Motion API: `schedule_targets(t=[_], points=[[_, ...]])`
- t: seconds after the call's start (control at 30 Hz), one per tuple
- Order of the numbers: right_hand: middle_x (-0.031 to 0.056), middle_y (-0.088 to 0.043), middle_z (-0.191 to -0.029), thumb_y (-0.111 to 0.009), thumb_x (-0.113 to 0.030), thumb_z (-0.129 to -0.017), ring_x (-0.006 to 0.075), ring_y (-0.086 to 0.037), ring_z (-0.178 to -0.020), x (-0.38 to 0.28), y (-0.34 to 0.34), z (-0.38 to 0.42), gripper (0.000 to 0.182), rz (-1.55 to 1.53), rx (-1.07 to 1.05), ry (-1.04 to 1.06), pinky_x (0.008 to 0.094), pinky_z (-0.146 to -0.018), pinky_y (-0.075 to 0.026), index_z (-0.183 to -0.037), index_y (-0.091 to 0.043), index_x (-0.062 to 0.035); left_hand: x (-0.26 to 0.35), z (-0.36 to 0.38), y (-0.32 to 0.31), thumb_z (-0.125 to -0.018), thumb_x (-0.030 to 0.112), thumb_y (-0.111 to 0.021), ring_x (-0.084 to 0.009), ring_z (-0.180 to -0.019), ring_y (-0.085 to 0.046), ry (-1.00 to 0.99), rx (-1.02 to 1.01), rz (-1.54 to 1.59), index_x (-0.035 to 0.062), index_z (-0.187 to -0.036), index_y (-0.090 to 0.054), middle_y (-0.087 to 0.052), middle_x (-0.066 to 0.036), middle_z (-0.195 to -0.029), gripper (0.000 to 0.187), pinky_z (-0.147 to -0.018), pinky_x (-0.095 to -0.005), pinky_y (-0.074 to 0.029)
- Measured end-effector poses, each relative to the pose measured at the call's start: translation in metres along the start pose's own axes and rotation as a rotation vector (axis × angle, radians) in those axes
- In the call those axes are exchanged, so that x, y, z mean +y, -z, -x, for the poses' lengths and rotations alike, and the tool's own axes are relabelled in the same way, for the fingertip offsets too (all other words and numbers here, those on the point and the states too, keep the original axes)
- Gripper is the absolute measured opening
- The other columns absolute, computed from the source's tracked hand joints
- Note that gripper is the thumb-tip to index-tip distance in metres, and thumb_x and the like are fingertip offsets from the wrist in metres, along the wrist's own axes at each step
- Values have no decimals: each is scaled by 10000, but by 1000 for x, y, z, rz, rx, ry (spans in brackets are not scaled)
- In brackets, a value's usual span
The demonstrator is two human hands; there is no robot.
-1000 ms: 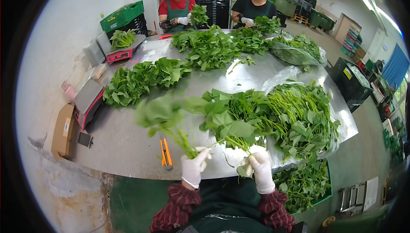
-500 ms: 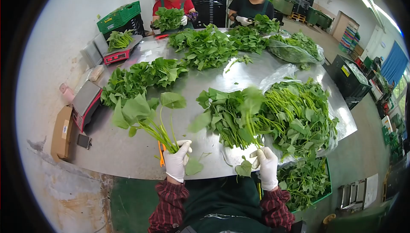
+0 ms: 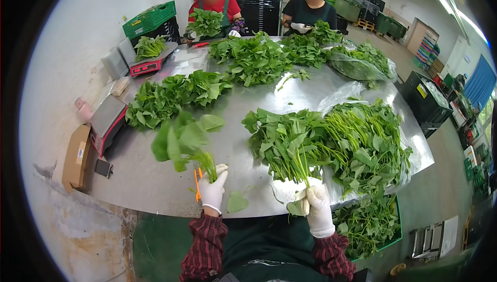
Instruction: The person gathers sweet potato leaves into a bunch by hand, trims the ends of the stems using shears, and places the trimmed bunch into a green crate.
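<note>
1. At the near edge of the metal table [image 3: 134, 178], both gloved hands are closed; the left hand [image 3: 212, 190] grips the lower stems of a leafy bunch [image 3: 184, 139]; the right hand [image 3: 318, 207] pinches a few green stems [image 3: 302, 171] near their lower ends, between thumb and fingers.
2. From the left hand, the bunch points away and leans left, leaves outermost; from the right hand, the stems run almost straight away, tipped slightly left, across the front of the middle pile of greens [image 3: 279, 137]; that pile lies just beyond the right hand, which is the nearer of the two.
3. Between the hands, a loose leaf [image 3: 237, 202] lies on the tabletop, closer to the left; an orange box cutter [image 3: 198, 186] lies just beside the left hand, partly hidden by it; another leaf [image 3: 295, 208] hangs beside the right fingers, and whether they hold it I cannot tell.
4. Beyond the right hand and to its right, a large heap of stems and leaves [image 3: 367, 142] adjoins the middle pile; clear plastic shows at its edges; below the table edge, a green crate [image 3: 399, 222] holds more greens.
5. Farther left, a row of greens [image 3: 176, 95] lies past the bunch, near a red-sided scale [image 3: 107, 124]; at the far side, two co-workers stand behind a long mound of greens [image 3: 253, 62].
</note>
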State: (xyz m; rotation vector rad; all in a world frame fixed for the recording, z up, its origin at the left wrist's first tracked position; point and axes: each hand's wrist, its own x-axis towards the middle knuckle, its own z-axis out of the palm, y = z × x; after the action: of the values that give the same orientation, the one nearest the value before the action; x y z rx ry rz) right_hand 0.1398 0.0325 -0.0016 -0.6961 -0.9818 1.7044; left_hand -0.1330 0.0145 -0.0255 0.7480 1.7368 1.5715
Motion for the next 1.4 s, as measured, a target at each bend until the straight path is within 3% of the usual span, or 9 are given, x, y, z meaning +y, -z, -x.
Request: schedule_targets(t=[0.07, 0.23, 0.43, 0.77, 0.87, 1.0, 1.2, 1.33, 1.4], points=[[7, -453, -482, -446, -247, -955, 96, -408, -441, 7, 2, 0, 353, -59, -60, 14, 213, -464, -341, -851, -575, 65, 0, 0, -9, -804, 128, -646, -34, -461, -434, -184, 6, -20, 35, -1043, -660, -654, -8, -867, 257, -417, -197, -340], [-16, -404, -447, -457, -284, -948, 98, -372, -419, 5, -7, 5, 346, -64, -131, -71, 233, -440, -302, -831, -563, 24, 11, 4, -13, -783, 118, -663, -37, -565, -508, -1, -89, -214, 5, -922, -682, -646, -37, -802, 180, -459, -213, -370], [-15, -410, -450, -450, -254, -953, 83, -372, -418, 4, -16, 8, 341, -103, -165, -143, 218, -420, -292, -837, -566, 44, 10, 0, -16, -786, 82, -650, -57, -613, -510, -124, -110, 37, 10, -987, -668, -635, -31, -824, 213, -530, -211, -404], [3, -451, -475, -420, -253, -967, 79, -399, -424, 18, -29, 9, 378, -47, -213, -252, 205, -448, -324, -845, -584, 65, 13, 55, -60, -838, 95, -616, -72, -508, -477, 148, -340, 488, -46, -1109, -591, -595, -26, -764, 306, -490, -196, -385], [22, -507, -518, -421, -228, -967, 76, -425, -441, 20, -29, 9, 348, 33, -201, -287, 202, -473, -352, -835, -588, 48, -8, 54, -62, -888, 158, -566, -61, -474, -432, 242, -683, 770, -52, -1138, -548, -549, -19, -667, 327, -450, -198, -354], [46, -585, -622, -442, -185, -952, 71, -455, -464, 19, -34, 10, 283, 271, -125, -279, 201, -492, -378, -838, -594, 24, -4, 59, -60, -889, 125, -553, -70, -483, -423, 316, -789, 927, -49, -1126, -541, -523, -4, -659, 295, -464, -203, -353], [38, -577, -582, -467, -139, -924, 67, -482, -487, -1, -19, 11, 224, 319, 71, -117, 204, -511, -385, -827, -607, 7, 19, 58, -55, -868, 121, -581, -60, -488, -433, 121, -445, 412, -42, -1080, -593, -560, 0, -665, 267, -484, -192, -345], [-10, -499, -565, -428, -203, -960, 68, -404, -426, -42, 23, 17, 280, 255, 448, 312, 207, -439, -318, -798, -570, -24, 8, 35, -33, -869, 105, -583, -32, -422, -386, 66, -223, 381, -11, -1088, -610, -553, 7, -630, 249, -418, -178, -294], [-42, -430, -558, -387, -278, -979, 58, -369, -476, -53, 45, 17, 357, 168, 555, 489, 215, -470, -316, -939, -595, 10, 6, 30, -23, -868, 103, -586, -29, -422, -381, 76, -174, 413, -9, -1114, -593, -534, 14, -616, 271, -411, -180, -291]])
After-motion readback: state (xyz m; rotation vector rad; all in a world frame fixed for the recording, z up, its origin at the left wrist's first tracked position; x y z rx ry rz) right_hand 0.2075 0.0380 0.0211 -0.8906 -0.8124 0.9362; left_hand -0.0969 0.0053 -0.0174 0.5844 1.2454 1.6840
